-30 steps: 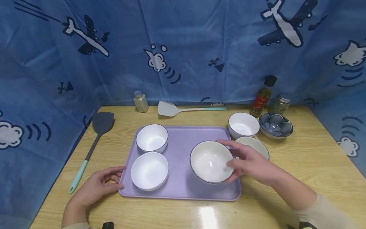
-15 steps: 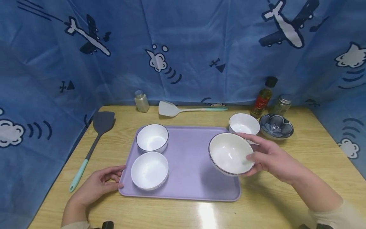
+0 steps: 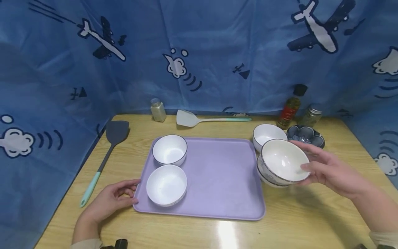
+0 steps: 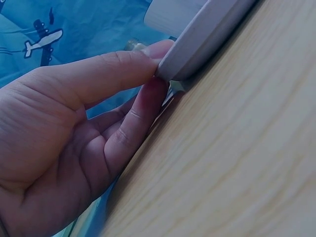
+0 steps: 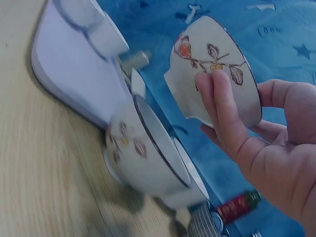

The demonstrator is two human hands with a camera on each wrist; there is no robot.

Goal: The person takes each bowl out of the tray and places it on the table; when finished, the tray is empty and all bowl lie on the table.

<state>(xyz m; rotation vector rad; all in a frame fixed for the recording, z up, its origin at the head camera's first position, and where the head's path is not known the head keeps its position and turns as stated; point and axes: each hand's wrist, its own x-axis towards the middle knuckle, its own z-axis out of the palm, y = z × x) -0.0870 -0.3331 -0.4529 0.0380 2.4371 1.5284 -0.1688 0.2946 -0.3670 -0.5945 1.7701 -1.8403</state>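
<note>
My right hand [image 3: 335, 173] grips a cream bowl [image 3: 284, 160] by its right side, thumb at the rim and fingers around the outside. The right wrist view shows a painted flower branch on this bowl. Below it, just off the tray's right edge, a matching bowl [image 5: 143, 153] stands on the table, with a visible gap between the two. My left hand [image 3: 107, 204] pinches the left edge of the lavender tray [image 3: 224, 180] between thumb and finger. Two white bowls sit on the tray's left side, a dark-rimmed one [image 3: 169, 150] behind a plain one [image 3: 167, 185].
A white bowl [image 3: 267, 133] and a dark patterned bowl [image 3: 315, 138] stand at the back right, near a sauce bottle [image 3: 290, 109] and a glass jar [image 3: 312, 116]. A shaker [image 3: 158, 110] and white spatula [image 3: 188, 118] lie behind the tray; a grey turner [image 3: 113, 135] lies left.
My right hand has carried the cream bowl rightward from over the tray to above the matching bowl on the table. My left hand stays at the tray's edge. The head view has shifted slightly.
</note>
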